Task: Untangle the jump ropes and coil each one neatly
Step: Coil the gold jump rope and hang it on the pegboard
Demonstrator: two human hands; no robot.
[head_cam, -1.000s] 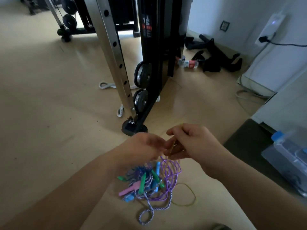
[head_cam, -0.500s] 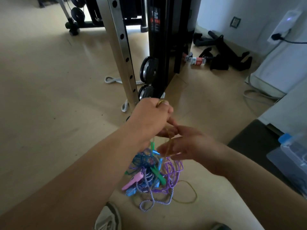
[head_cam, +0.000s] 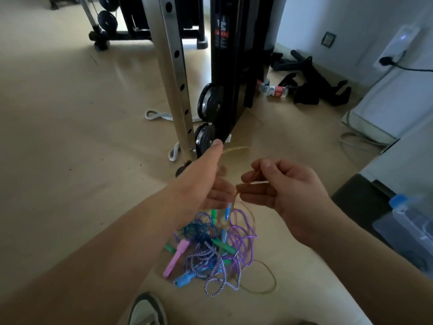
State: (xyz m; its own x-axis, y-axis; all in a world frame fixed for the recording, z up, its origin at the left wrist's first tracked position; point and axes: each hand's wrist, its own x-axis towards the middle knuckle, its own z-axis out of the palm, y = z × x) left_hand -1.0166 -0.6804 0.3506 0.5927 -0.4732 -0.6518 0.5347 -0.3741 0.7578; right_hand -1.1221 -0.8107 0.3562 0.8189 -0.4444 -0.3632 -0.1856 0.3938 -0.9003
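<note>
Here — one yellow strand held up, the knot straight below

The right hand (head_cam: 290, 191) pinches the yellow rope (head_cam: 254, 175) between thumb and forefinger. From that pinch the cord arcs up and left toward the raised thumb of the left hand (head_cam: 210, 177), whose lower fingers are blurred, so I cannot tell whether they grip it. A second run drops between the hands into the tangle of jump ropes (head_cam: 210, 249) on the floor (head_cam: 70, 137). That run stands near vertical — freeing it looks like an upward draw, with the right hand the surer anchor.
</note>
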